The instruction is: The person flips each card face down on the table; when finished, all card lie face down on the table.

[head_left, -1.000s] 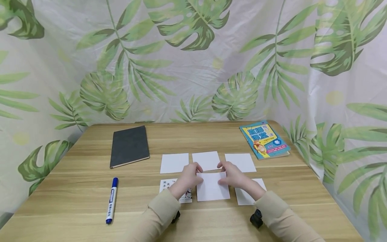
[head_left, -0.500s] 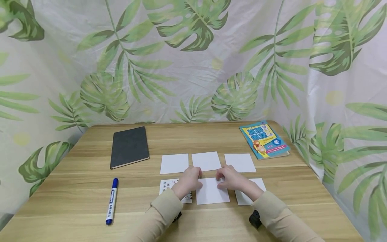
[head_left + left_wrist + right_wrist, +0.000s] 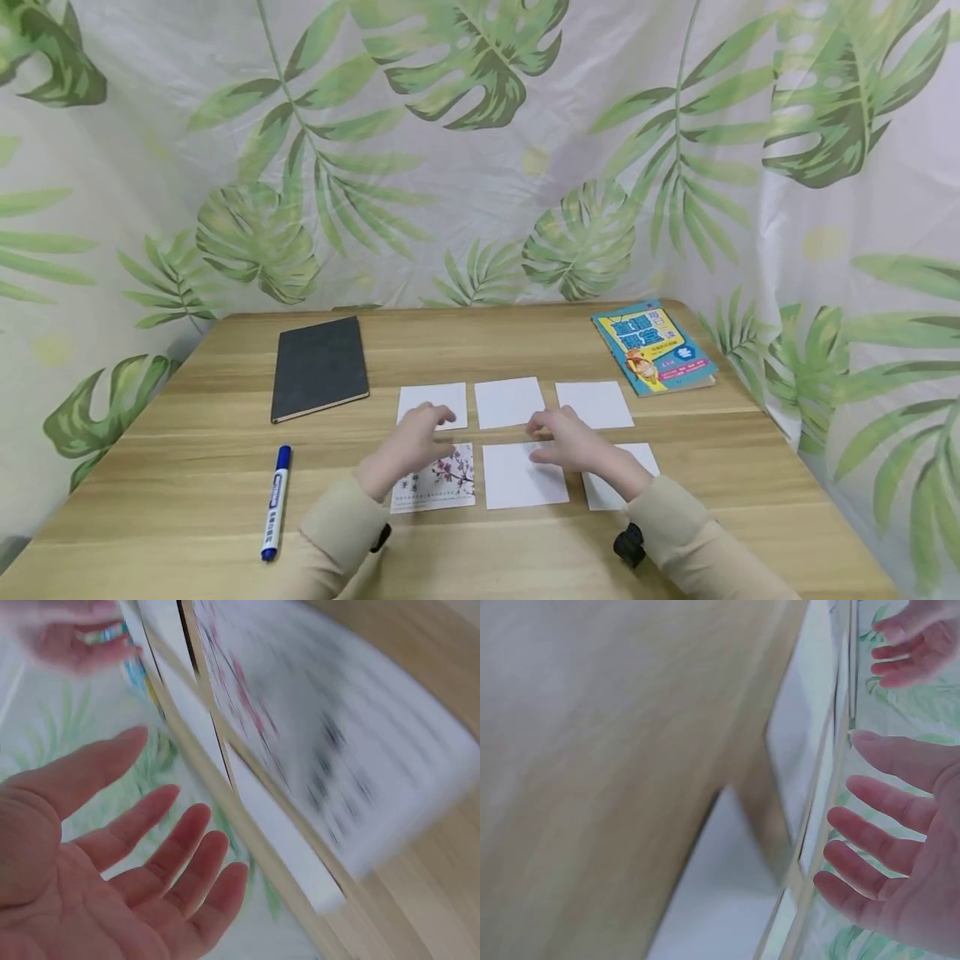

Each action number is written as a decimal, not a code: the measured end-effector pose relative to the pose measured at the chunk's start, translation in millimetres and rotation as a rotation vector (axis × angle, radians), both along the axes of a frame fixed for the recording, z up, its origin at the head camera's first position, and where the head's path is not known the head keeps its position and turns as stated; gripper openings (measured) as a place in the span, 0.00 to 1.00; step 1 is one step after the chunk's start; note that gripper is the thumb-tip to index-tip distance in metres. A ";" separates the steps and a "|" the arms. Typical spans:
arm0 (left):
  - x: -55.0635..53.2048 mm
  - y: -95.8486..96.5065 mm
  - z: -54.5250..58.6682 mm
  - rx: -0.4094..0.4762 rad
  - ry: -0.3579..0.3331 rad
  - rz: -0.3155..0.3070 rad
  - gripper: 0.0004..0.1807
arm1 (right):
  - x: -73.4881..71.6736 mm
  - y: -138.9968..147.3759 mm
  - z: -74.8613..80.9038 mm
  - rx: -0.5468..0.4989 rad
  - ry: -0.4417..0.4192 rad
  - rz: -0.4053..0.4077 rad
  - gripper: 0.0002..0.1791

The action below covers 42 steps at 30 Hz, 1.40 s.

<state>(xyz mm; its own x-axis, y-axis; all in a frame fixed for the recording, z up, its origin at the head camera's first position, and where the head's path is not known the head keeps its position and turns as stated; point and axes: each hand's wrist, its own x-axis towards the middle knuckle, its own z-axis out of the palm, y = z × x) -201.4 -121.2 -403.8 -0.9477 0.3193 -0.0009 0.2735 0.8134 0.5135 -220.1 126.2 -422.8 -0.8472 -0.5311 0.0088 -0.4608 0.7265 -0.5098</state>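
My left hand (image 3: 408,442) hovers with spread, loosely bent fingers over a card printed with pink blossoms and Chinese characters (image 3: 444,490). Part of that card is hidden beneath it. In the left wrist view the palm and fingers of the left hand (image 3: 142,877) hold nothing. My right hand (image 3: 576,442) is over the right part of a blank white card (image 3: 523,487) in the front middle, its fingers parted and slightly bent. The right wrist view shows the right hand (image 3: 892,840) holding nothing. Another white card (image 3: 603,494) lies partly under the right forearm.
Behind these lies a row of white cards: left (image 3: 416,398), middle (image 3: 510,402) and right (image 3: 595,402). A black notebook (image 3: 318,367) and a blue-capped marker (image 3: 275,504) are at left. A colourful book (image 3: 654,346) lies back right on the wooden table (image 3: 480,342).
The middle front card has shifted slightly toward the person and been let go. My left hand has moved left, off it and over the printed card. The right hand stays nearby.
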 end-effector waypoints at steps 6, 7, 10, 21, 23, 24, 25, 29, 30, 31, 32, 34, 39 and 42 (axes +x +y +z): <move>5.2 -33.9 2.3 -0.021 -0.029 0.061 0.24 | 1.2 -20.5 4.8 -0.044 -0.039 0.032 0.21; 6.1 -37.2 1.1 -0.024 -0.033 0.059 0.24 | 1.7 -25.0 5.0 -0.047 -0.046 0.033 0.22; 8.8 -44.2 -3.5 -0.036 -0.035 0.046 0.24 | 2.5 -39.3 5.5 -0.046 -0.049 0.057 0.23; 15.5 -53.3 -13.0 -0.058 -0.049 0.045 0.31 | -2.5 -79.0 0.3 0.062 -0.031 0.098 0.26; 16.1 -52.9 -13.2 -0.060 -0.065 0.050 0.31 | -3.4 -81.4 0.5 0.076 -0.034 0.093 0.25; 16.4 -52.5 -13.2 -0.060 -0.071 0.055 0.31 | -3.6 -82.3 0.6 0.080 -0.040 0.090 0.25; 16.5 -52.2 -13.3 -0.062 -0.079 0.062 0.31 | -3.9 -83.0 0.5 0.084 -0.044 0.088 0.25; 17.2 -51.5 -13.0 -0.058 -0.108 0.077 0.31 | -4.4 -85.1 -1.3 0.104 -0.057 0.082 0.27; 17.4 -51.5 -13.0 -0.060 -0.117 0.079 0.30 | -4.3 -85.7 -1.7 0.109 -0.058 0.081 0.27; 17.5 -51.7 -13.1 -0.063 -0.122 0.081 0.29 | -4.4 -86.2 -1.9 0.116 -0.057 0.081 0.27; 17.6 -51.9 -13.2 -0.064 -0.127 0.084 0.28 | -4.4 -86.9 -1.9 0.122 -0.058 0.080 0.28; 17.8 -52.6 -13.7 -0.066 -0.134 0.089 0.27 | -4.3 -88.3 -1.4 0.133 -0.064 0.078 0.27; 18.2 -55.7 -13.1 -0.073 -0.143 0.092 0.25 | -5.6 -92.6 -0.4 0.163 -0.080 0.077 0.24; 18.5 -57.4 -12.8 -0.081 -0.143 0.095 0.26 | -6.8 -95.5 -0.3 0.181 -0.080 0.084 0.23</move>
<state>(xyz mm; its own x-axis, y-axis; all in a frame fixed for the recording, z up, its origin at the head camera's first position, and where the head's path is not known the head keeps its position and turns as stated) -182.9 -178.6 -416.5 -0.9620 0.2213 -0.1599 0.1222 0.8726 0.4730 -226.9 30.7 -423.1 -0.7941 -0.5867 -0.1586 -0.4869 0.7704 -0.4116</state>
